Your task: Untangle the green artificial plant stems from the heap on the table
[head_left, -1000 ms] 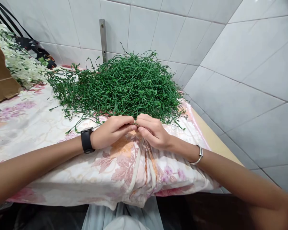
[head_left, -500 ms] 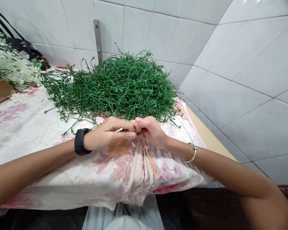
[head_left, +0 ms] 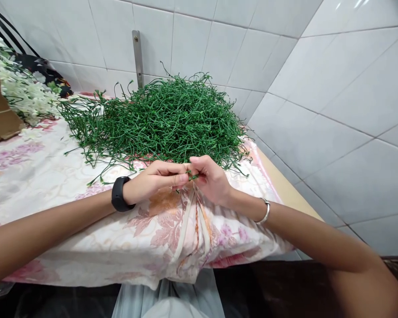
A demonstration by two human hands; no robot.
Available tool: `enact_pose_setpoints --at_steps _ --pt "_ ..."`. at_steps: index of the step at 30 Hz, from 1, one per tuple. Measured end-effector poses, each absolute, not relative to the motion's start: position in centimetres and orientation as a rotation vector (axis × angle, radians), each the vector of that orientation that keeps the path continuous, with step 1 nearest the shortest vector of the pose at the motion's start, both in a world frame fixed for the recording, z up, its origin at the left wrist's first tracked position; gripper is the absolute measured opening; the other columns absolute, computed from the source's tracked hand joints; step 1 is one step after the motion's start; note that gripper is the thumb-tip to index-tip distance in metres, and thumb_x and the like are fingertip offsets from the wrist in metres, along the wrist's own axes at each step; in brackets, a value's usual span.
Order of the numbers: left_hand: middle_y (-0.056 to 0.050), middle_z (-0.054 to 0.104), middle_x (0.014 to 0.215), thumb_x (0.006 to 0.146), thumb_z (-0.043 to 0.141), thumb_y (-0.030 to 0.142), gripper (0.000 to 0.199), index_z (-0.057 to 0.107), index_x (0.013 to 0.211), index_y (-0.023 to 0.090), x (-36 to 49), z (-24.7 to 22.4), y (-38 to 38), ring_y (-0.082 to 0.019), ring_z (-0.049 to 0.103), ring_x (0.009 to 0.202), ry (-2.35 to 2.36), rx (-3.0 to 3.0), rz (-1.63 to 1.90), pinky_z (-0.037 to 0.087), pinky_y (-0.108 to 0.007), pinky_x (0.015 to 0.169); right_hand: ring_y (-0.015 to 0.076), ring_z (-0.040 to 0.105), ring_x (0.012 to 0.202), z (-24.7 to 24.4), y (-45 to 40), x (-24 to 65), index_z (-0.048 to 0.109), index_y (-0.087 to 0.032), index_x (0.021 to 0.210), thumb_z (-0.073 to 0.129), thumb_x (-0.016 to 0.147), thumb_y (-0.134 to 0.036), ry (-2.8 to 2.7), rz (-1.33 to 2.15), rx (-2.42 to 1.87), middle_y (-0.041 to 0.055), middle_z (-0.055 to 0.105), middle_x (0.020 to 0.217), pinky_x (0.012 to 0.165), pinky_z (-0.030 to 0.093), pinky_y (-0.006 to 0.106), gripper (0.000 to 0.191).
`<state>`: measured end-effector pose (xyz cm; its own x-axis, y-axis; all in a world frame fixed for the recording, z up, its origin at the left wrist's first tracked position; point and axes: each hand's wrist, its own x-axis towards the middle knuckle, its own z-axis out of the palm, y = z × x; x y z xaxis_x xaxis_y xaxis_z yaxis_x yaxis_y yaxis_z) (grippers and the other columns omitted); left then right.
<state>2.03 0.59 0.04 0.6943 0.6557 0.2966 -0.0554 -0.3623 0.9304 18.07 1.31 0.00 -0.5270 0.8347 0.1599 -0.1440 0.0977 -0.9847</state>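
My left hand [head_left: 159,179], with a black band at its wrist, pinches a thin green plastic stem [head_left: 193,177] between thumb and fingers. Facing it, my right hand [head_left: 212,179] is closed on the same small green piece, its fingertips nearly touching the left ones. Most of that piece is hidden by the fingers. Just beyond both hands lies a large tangled pile of green plastic stems [head_left: 179,117] on a floral cloth [head_left: 146,251]. A few loose stems stick out toward me at the pile's left front.
White artificial flowers [head_left: 29,99] and a brown cardboard box [head_left: 1,115] are at the far left, with a dark bag [head_left: 41,70] behind. A tiled wall [head_left: 192,39] with a metal strip [head_left: 137,57] closes off the back. More tiles rise on the right.
The fingertips have moved slightly up and apart, showing more of the green piece between them. My left wrist has shifted right. The view has tilted a little; the pile looks unchanged.
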Motion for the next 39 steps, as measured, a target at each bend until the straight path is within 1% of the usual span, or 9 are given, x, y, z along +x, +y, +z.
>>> enact_pose_setpoints --at_steps 9,17,20,24,27,29,34,36,39 --pt "0.002 0.039 0.058 0.079 0.05 0.026 0.028 0.044 0.055 0.014 2.5 -0.5 0.1 -0.009 0.035 0.058 0.497 1.591 0.871 0.026 -0.023 0.056 0.0061 0.016 0.043 0.2 1.0 17.9 0.02 -0.017 0.043 0.045 0.073 -0.037 -1.429 1.615 -0.731 -0.0061 0.016 0.042 0.049 0.022 0.024 0.043" --pt "0.002 0.039 0.058 0.079 0.051 0.023 0.027 0.045 0.055 0.014 2.8 -0.6 0.1 -0.008 0.037 0.058 0.467 1.537 0.892 0.027 -0.023 0.058 0.0063 0.013 0.043 0.3 0.7 17.6 0.023 -0.017 0.041 0.046 0.071 -0.03 -1.263 1.768 -0.736 -0.0061 0.016 0.041 0.048 0.02 0.023 0.04" --pt "0.002 0.04 0.057 0.079 0.05 0.023 0.027 0.046 0.055 0.014 2.3 -0.4 0.0 -0.009 0.037 0.058 0.478 1.544 0.883 0.028 -0.023 0.057 0.0068 0.016 0.042 1.1 1.1 18.3 0.019 -0.016 0.037 0.043 0.073 -0.027 -1.215 1.766 -0.678 -0.0055 0.014 0.037 0.05 0.025 0.023 0.044" --pt "0.0 0.043 0.057 0.081 0.049 0.025 0.026 0.049 0.057 0.014 0.9 0.7 -0.1 -0.01 0.04 0.059 0.454 1.526 1.019 0.03 -0.024 0.056 0.0078 0.022 0.043 3.1 2.3 20.4 0.014 -0.015 0.035 0.038 0.077 -0.027 -1.239 1.538 -0.518 -0.0036 0.013 0.035 0.054 0.03 0.024 0.05" --pt "0.0 0.047 0.059 0.082 0.049 0.025 0.022 0.053 0.062 0.014 0.0 1.7 0.3 -0.009 0.044 0.06 0.426 1.501 1.199 0.033 -0.023 0.056 0.0077 0.026 0.043 4.1 2.9 21.6 0.018 -0.016 0.035 0.037 0.08 -0.033 -1.36 1.326 -0.503 -0.0035 0.015 0.036 0.052 0.029 0.024 0.052" --pt "-0.001 0.05 0.062 0.081 0.051 0.026 0.021 0.055 0.064 0.014 -0.2 2.0 0.7 -0.009 0.046 0.061 0.47 1.527 1.239 0.035 -0.022 0.056 0.0072 0.026 0.043 4.0 3.1 21.7 0.023 -0.016 0.036 0.038 0.081 -0.036 -1.451 1.112 -0.564 -0.0039 0.017 0.038 0.051 0.028 0.025 0.052" --pt "0.0 0.054 0.066 0.079 0.054 0.026 0.018 0.056 0.066 0.015 0.5 0.8 1.1 -0.008 0.048 0.063 0.588 1.585 1.166 0.037 -0.021 0.061 0.0068 0.031 0.045 3.3 3.9 21.3 0.033 -0.018 0.04 0.036 0.084 -0.033 -1.448 0.408 -0.753 -0.0028 0.031 0.043 0.054 0.032 0.025 0.047" --pt "0.0 0.055 0.067 0.079 0.054 0.028 0.018 0.056 0.067 0.014 0.9 0.1 0.9 -0.009 0.049 0.065 0.591 1.605 1.086 0.037 -0.021 0.064 0.0068 0.033 0.046 4.3 4.9 21.1 0.035 -0.018 0.042 0.033 0.086 -0.034 -1.419 0.258 -0.783 -0.0024 0.034 0.046 0.057 0.035 0.025 0.047" --pt "-0.001 0.054 0.07 0.08 0.053 0.03 0.018 0.056 0.071 0.014 1.1 -0.4 0.8 -0.01 0.049 0.068 0.583 1.608 1.04 0.037 -0.022 0.065 0.0059 0.039 0.047 7.2 7.1 20.7 0.04 -0.018 0.046 0.033 0.086 -0.041 -1.513 0.186 -0.808 -0.0022 0.038 0.048 0.06 0.039 0.024 0.046"
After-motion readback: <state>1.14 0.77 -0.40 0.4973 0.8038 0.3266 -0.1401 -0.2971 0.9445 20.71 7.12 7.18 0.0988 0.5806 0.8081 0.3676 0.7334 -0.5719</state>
